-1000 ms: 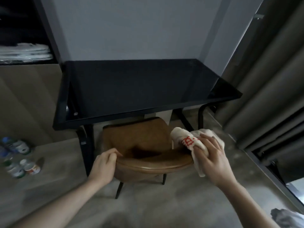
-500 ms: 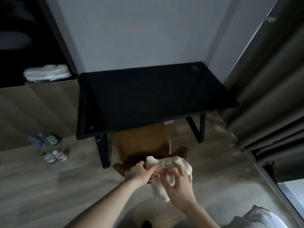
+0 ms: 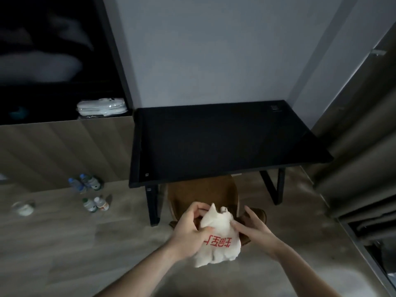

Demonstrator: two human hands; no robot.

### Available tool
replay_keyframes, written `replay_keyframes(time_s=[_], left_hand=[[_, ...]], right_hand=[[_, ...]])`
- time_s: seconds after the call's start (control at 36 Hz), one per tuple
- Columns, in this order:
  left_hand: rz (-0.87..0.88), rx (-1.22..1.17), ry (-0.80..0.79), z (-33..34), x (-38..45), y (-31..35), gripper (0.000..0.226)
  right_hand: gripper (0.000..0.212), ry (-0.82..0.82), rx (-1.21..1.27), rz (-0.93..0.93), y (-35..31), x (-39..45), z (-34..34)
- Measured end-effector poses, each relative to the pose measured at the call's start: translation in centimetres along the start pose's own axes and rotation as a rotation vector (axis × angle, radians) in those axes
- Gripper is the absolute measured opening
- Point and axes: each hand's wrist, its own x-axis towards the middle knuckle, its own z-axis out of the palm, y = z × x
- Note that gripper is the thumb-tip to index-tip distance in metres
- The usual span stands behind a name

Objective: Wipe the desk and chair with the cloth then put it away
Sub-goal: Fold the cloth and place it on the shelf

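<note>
A white cloth (image 3: 218,239) with red printed characters is bunched up between both hands, above the chair's back. My left hand (image 3: 189,230) grips its left side, thumb and fingers curled round the fabric. My right hand (image 3: 255,232) holds the right side, fingers pressed into the cloth. The brown chair (image 3: 203,194) is pushed partly under the black desk (image 3: 225,142), whose glossy top is bare. My hands and the cloth hide most of the chair's backrest.
Several plastic bottles (image 3: 90,194) lie on the wood floor at the left, below a wooden cabinet (image 3: 64,151). Folded white linen (image 3: 101,107) sits on its shelf. Grey curtains (image 3: 360,168) hang at the right beside the desk.
The view has risen and pulled back from the chair. My left hand left the chair's backrest and took hold of the cloth; both hands now hold it together.
</note>
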Motion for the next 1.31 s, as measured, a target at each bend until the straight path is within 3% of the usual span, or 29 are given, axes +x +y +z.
replay_keyframes(time_s=[0.06, 0.08, 0.11, 0.22, 0.28, 0.42, 0.5, 0.58, 0.69, 0.89, 1.0, 1.08, 1.19, 1.31], left_hand=[[0.029, -0.047, 0.008, -3.4, -0.8, 1.1, 0.046], [0.042, -0.071, 0.011, -5.2, -1.2, 1.6, 0.047], [0.053, -0.098, 0.014, -7.0, -1.6, 2.1, 0.048], [0.079, -0.221, 0.040, -14.6, -3.0, 3.7, 0.051], [0.084, -0.275, 0.071, -18.4, -3.5, 3.9, 0.051], [0.001, -0.410, 0.252, -28.0, -3.4, 3.0, 0.033], [-0.136, -0.422, 0.127, -32.6, -3.6, 1.4, 0.056], [-0.161, -0.325, 0.102, -35.7, -3.5, -0.4, 0.059], [-0.097, -0.234, 0.214, -40.0, -1.1, -1.8, 0.055], [-0.047, -0.395, 0.439, -47.2, 5.8, -1.7, 0.046], [-0.097, -0.484, 0.445, -50.8, 9.4, -2.2, 0.056], [-0.093, -0.442, 0.441, -53.4, 11.6, -2.6, 0.083], [-0.052, -0.366, 0.449, -57.2, 14.1, -2.1, 0.073], [-0.073, -0.357, 0.485, -61.7, 16.5, -2.6, 0.082]], right_hand=[[0.113, -0.069, 0.031, 0.036, -1.5, 0.3, 1.7], [0.117, -0.121, 0.054, 0.053, -2.4, 0.6, 2.8], [0.113, -0.182, 0.102, 0.075, -3.4, 0.7, 4.1], [0.058, -0.411, 0.311, 0.081, -7.8, 1.4, 10.8], [0.051, -0.455, 0.303, 0.008, -10.0, 1.7, 14.2], [0.046, -0.276, 0.332, -0.147, -15.3, 3.4, 22.6], [0.047, -0.146, 0.359, -0.177, -18.0, 5.1, 27.0], [0.040, -0.140, 0.332, -0.210, -20.4, 6.8, 30.6], [0.033, -0.137, 0.317, -0.181, -23.5, 9.7, 33.6], [0.038, -0.197, 0.232, -0.168, -28.9, 17.9, 36.7], [0.048, -0.175, 0.146, -0.178, -32.1, 22.4, 39.0], [0.052, -0.175, 0.119, -0.183, -34.4, 25.7, 40.7], [0.056, -0.197, 0.084, -0.215, -37.6, 29.3, 43.2], [0.052, -0.186, 0.069, -0.238, -40.3, 32.6, 46.1]])
